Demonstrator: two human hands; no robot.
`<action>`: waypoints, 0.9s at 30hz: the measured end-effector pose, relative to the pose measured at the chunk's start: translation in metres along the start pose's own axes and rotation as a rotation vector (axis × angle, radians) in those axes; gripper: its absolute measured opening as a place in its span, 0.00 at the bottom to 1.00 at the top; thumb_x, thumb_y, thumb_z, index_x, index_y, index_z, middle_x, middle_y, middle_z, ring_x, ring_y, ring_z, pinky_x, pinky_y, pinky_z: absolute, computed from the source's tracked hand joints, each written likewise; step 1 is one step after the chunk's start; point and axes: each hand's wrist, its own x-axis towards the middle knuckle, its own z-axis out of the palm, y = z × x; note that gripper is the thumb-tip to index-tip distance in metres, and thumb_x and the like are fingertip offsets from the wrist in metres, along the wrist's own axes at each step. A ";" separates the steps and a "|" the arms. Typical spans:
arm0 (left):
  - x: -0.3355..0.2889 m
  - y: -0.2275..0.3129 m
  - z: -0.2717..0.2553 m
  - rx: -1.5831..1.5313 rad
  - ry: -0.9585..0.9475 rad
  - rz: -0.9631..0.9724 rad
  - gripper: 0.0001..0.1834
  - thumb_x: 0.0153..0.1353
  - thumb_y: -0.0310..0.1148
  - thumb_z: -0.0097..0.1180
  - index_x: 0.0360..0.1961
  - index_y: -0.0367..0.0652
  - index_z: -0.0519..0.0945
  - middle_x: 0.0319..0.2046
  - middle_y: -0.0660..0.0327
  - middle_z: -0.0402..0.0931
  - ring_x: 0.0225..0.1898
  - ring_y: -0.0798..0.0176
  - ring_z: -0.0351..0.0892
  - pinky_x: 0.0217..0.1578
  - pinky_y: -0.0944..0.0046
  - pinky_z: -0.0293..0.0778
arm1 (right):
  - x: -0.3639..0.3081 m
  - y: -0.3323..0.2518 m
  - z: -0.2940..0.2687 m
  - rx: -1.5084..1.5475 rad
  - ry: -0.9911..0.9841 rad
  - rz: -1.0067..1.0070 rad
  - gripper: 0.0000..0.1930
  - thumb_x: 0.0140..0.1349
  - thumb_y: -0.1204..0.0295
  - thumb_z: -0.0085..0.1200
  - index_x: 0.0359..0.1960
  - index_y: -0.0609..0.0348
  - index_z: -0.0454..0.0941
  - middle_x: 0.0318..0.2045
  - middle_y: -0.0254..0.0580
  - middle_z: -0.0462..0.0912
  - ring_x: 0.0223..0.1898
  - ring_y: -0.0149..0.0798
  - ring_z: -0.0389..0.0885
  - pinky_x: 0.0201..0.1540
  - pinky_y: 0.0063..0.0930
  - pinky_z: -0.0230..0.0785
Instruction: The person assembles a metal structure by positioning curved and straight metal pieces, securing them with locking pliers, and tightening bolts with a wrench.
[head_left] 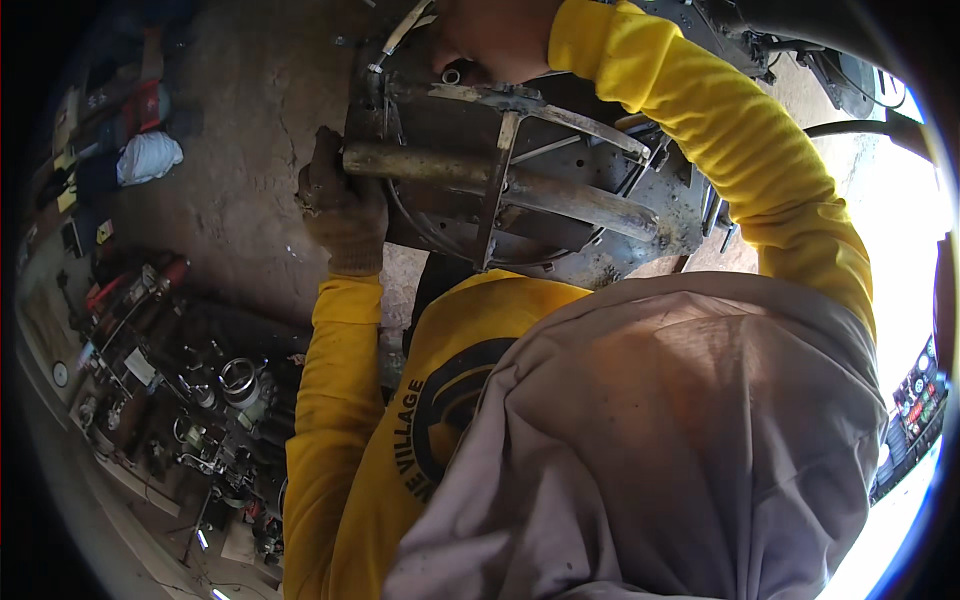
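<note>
In front of me lies a rusty metal frame [497, 190] with curved bars and a crossbar. A thick metal pipe [420, 163] runs through it from left to right. My left hand [345, 215], in a brown work glove, is closed at the pipe's left end, though part of its grip is hidden. My right hand [500, 38] reaches over the far side of the frame with its fingers curled. A small ring-shaped metal piece [452, 76] shows at those fingertips. A dark metal plate [680, 205] with small holes lies beneath the pipe.
Metal parts and machinery [235, 390] crowd the lower left. A white cloth bundle [150, 158] and red items are at the far left. Thin rods and a dark hose [845, 128] are on the right. Brown floor [250, 130] stretches left of the frame.
</note>
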 end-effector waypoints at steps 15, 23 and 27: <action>0.005 0.004 0.000 -0.036 0.034 -0.001 0.20 0.62 0.32 0.60 0.55 0.41 0.76 0.45 0.56 0.81 0.43 0.52 0.80 0.45 0.54 0.76 | -0.043 -0.011 0.007 1.022 -0.213 -0.137 0.19 0.55 0.66 0.70 0.48 0.55 0.83 0.41 0.40 0.86 0.45 0.40 0.83 0.50 0.35 0.74; 0.005 0.005 -0.003 -0.010 -0.016 -0.022 0.21 0.61 0.33 0.59 0.55 0.38 0.76 0.45 0.54 0.81 0.43 0.49 0.79 0.46 0.52 0.75 | -0.044 -0.036 0.032 1.117 -0.174 -0.168 0.21 0.47 0.67 0.75 0.44 0.56 0.83 0.34 0.38 0.85 0.39 0.36 0.82 0.45 0.31 0.74; 0.006 0.006 -0.003 -0.007 -0.014 -0.017 0.21 0.61 0.33 0.59 0.55 0.38 0.76 0.45 0.54 0.82 0.44 0.48 0.79 0.46 0.52 0.75 | -0.046 -0.035 0.035 1.083 -0.168 -0.165 0.22 0.45 0.68 0.76 0.43 0.55 0.83 0.34 0.37 0.85 0.38 0.33 0.81 0.42 0.29 0.74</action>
